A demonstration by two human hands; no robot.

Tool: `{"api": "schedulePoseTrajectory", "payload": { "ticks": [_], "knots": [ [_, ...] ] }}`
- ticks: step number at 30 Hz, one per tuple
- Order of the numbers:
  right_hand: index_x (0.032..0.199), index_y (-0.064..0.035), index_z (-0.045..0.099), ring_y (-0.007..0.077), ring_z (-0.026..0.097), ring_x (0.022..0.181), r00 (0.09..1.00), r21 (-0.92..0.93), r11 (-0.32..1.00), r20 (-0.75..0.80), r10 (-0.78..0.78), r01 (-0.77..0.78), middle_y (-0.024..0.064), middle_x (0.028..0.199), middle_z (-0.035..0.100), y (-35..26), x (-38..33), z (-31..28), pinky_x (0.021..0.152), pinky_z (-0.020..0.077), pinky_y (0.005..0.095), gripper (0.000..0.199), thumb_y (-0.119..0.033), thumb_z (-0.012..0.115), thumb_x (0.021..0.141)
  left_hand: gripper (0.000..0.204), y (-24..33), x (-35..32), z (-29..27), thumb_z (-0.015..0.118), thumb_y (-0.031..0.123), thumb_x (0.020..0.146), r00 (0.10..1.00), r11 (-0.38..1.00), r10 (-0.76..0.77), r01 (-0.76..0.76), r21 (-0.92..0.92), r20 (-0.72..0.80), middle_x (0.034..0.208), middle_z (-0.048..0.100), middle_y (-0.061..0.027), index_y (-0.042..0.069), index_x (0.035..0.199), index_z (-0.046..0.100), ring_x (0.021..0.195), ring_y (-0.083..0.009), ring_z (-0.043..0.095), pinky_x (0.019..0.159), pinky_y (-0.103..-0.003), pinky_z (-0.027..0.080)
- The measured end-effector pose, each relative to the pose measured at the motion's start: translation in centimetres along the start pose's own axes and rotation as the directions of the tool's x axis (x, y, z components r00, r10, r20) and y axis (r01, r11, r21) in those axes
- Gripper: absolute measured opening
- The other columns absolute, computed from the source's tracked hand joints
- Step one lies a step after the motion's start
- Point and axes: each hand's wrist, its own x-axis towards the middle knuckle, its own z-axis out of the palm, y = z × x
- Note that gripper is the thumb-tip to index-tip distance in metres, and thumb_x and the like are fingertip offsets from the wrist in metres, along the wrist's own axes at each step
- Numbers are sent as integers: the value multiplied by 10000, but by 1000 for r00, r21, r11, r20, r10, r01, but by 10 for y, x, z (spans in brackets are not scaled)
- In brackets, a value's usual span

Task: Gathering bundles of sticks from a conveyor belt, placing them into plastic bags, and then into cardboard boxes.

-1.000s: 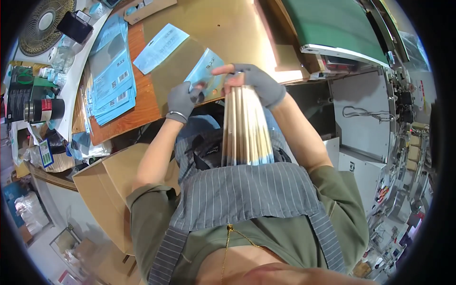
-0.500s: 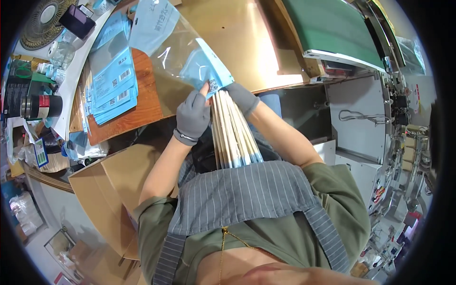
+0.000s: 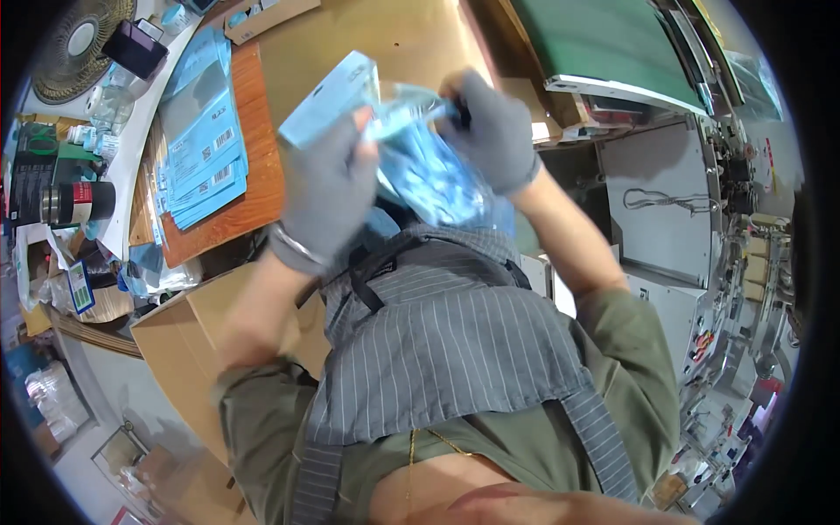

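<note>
A blue and clear plastic bag [image 3: 429,175] hangs between my hands in front of my apron. Its pale blue header [image 3: 331,101] sticks up on the left, and the lower part is bulging and blurred. What is inside cannot be made out clearly. My left hand [image 3: 328,192], in a grey glove with bare fingertips, is closed on the bag's left edge below the header. On the other side, my right hand [image 3: 494,131], also grey-gloved, has its fingers curled at the bag's upper right edge.
Flat blue packaging bags [image 3: 206,162] lie stacked on a brown board [image 3: 260,140] to the left. Beside them are a black flask [image 3: 79,201] and a fan [image 3: 83,39]. An open cardboard box [image 3: 188,341] stands lower left. A green surface [image 3: 604,52] is upper right.
The bag has swung from beyond my hands to hang between them, nearer my body. The bundle of pale, blue-tipped sticks no longer shows. My right hand moved up and outward; my left moved nearer and left.
</note>
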Motion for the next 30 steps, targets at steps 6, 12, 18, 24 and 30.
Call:
{"api": "schedulePoseTrajectory", "payload": {
  "ticks": [6,12,18,24,30],
  "knots": [
    [824,-52,627,322,628,638,973,-245,959,210,-91,143,164,675,629,-18,107,-24,618,507,404,136,-161,548,806,222,-43,94,-88,601,200,794,933,664,242,-359,655,266,588,557,-61,-15,757,641,489,-129,546,502,-304,428],
    [721,-41,635,390,614,714,962,-213,976,274,18,43,206,720,626,31,121,-24,669,494,457,176,-176,538,779,306,-35,91,-139,644,329,828,949,963,-269,269,19,164,729,623,-40,28,876,678,717,-57,599,531,-225,445],
    [718,-38,654,385,622,726,966,-93,989,244,-88,114,214,733,630,-22,143,-4,683,503,438,174,-172,553,763,605,-6,57,-21,673,450,803,987,996,-92,90,21,129,964,661,-260,-100,1051,622,921,-364,649,868,-410,487],
    [808,-15,697,273,662,660,937,164,963,312,155,-214,155,695,667,-59,176,-54,647,523,356,178,-154,590,776,343,-41,134,-108,617,274,850,959,930,-116,13,366,260,700,645,-92,-50,958,647,602,-191,638,573,-332,508],
    [828,27,689,155,617,526,844,267,875,476,246,-405,104,647,648,-28,169,-18,520,521,273,197,-128,567,815,209,-12,129,-143,554,156,879,860,866,-396,234,442,322,588,588,-79,-44,818,574,483,-128,604,376,-235,435]
  ]
}}
